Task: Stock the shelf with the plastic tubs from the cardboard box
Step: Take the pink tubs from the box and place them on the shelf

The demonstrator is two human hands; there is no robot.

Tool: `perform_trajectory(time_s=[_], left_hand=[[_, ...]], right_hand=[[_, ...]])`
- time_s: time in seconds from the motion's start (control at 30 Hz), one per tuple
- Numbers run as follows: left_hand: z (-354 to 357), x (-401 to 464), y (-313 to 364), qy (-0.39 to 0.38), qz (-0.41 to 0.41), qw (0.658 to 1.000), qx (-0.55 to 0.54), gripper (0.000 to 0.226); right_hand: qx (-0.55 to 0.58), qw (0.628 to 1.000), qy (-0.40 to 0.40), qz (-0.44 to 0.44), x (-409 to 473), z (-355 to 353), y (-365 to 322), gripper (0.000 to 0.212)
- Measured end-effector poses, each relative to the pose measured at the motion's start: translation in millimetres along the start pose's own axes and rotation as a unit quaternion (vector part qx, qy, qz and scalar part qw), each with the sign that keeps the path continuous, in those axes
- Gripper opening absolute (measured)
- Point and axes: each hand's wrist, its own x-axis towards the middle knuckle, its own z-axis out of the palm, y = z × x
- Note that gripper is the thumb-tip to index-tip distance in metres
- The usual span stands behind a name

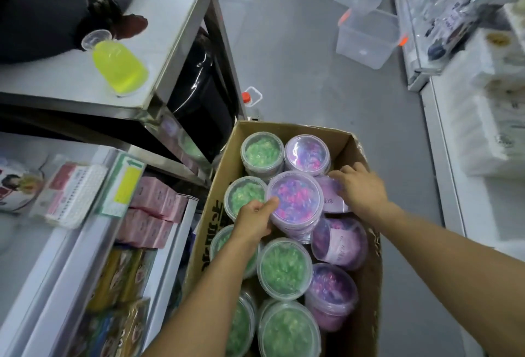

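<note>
A cardboard box [216,194] on the floor holds several clear plastic tubs, some filled with green beads [284,268], some with purple and pink beads [308,155]. My left hand [254,219] grips the left side of a raised purple tub [297,199] in the box's middle, thumb on its lid. Just right of it, my right hand [359,187] reaches over a second purple tub [331,194] that lies tilted, fingers curled over its top edge. The shelf [466,180] stands at the right.
A steel table [159,33] with a bottle of yellow liquid [119,67] stands left of the box. Below it are shelves with pink cartons [153,200]. Two empty clear bins [366,38] sit on the grey floor ahead. White packages [494,118] fill the right shelf.
</note>
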Motion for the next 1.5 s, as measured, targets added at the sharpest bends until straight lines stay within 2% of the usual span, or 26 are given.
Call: perform_trajectory(time_s=[0.1,0.23,0.33,0.47,0.63,0.73,0.87,1.0,1.3,1.5], left_hand=[[-4.2,-2.1,1.2,-0.036,-0.011,0.998,-0.058,0.036],[-6.1,-17.3,-1.6,0.019,-0.002,0.996,-0.092,0.025],[-14.0,-43.1,-7.4,0.043,0.005,0.991,-0.130,0.022],[-25.9,-99.7,-25.2,0.074,0.027,0.981,-0.180,0.034],[-34.7,-196.6,-62.3,0.091,0.074,0.966,-0.230,0.036],[-38.2,-263.9,-92.9,0.101,0.095,0.957,-0.255,0.041],[-49.3,-358.3,-136.4,0.150,0.119,0.940,-0.283,0.041],[-71.3,-450.6,-177.3,0.210,0.155,0.919,-0.295,0.044],[-139.7,-637.9,-245.0,0.356,0.216,0.847,-0.331,0.036],[-195.3,-741.6,-301.0,0.427,0.257,0.794,-0.349,0.043]], right_hand=[[-0.047,0.999,0.021,-0.015,4.2,-3.4,-1.6,0.024],[-0.065,0.996,0.042,-0.036,-10.0,-7.5,1.1,0.022],[-0.017,0.996,0.081,-0.028,-34.6,-19.3,9.7,0.022],[0.118,0.983,0.138,-0.037,-82.6,-50.5,13.0,0.022],[0.228,0.947,0.199,-0.108,-160.3,-81.7,3.6,0.018],[0.272,0.926,0.204,-0.162,-216.2,-102.2,-14.0,0.022],[0.344,0.884,0.206,-0.239,-295.7,-132.9,-48.6,0.021],[0.367,0.848,0.213,-0.317,-366.3,-161.9,-91.3,0.018],[0.356,0.786,0.182,-0.471,-484.6,-228.1,-218.7,0.026],[0.428,0.722,0.143,-0.525,-566.9,-257.1,-325.5,0.024]])
